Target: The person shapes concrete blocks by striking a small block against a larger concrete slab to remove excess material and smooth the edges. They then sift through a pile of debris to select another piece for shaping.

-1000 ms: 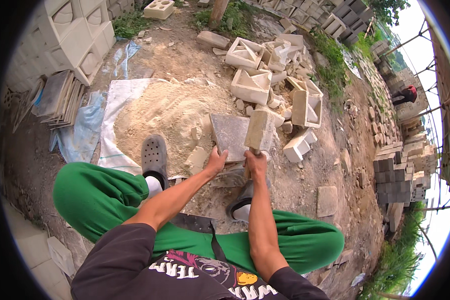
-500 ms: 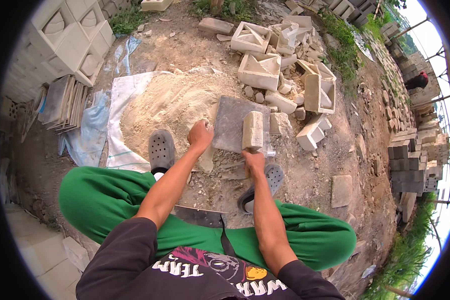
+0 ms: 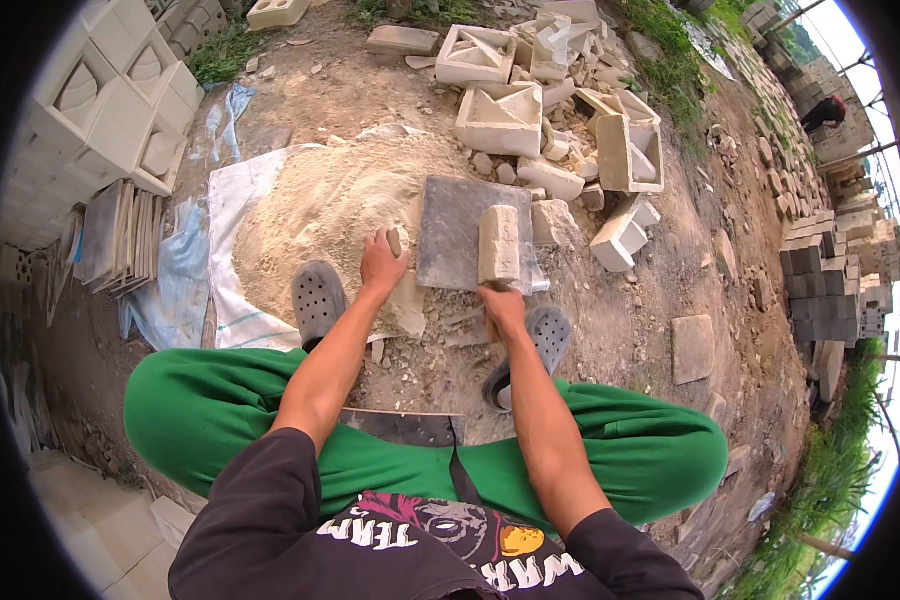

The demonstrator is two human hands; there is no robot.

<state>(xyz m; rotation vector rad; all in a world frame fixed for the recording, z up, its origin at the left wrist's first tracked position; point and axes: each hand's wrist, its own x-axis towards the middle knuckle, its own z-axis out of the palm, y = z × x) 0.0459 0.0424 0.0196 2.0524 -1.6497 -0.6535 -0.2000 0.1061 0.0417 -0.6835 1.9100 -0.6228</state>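
Observation:
My left hand [image 3: 382,266] is closed around a small pale chunk of stone [image 3: 399,240], beside the sandy powder heap [image 3: 320,210]. To its right lies a flat grey slab [image 3: 448,240] on the ground. An oblong pale block [image 3: 499,240] rests on the slab's right part. Just below the block's near end, my right hand [image 3: 502,307] is closed on a thin wooden-looking handle [image 3: 490,331]. The rest of that tool is hidden by the hand and block.
A white sheet [image 3: 232,222] lies under the powder. Beyond the slab is a pile of broken pale blocks [image 3: 560,175]. Thin boards [image 3: 130,235] and stacked pale blocks [image 3: 120,90] stand at left, grey blocks [image 3: 820,265] at right. My shoes [image 3: 318,300] flank the work spot.
The view has shifted slightly. My left hand has turned, and the stone chunk in it now shows more clearly. My right hand stays by the block's near end.

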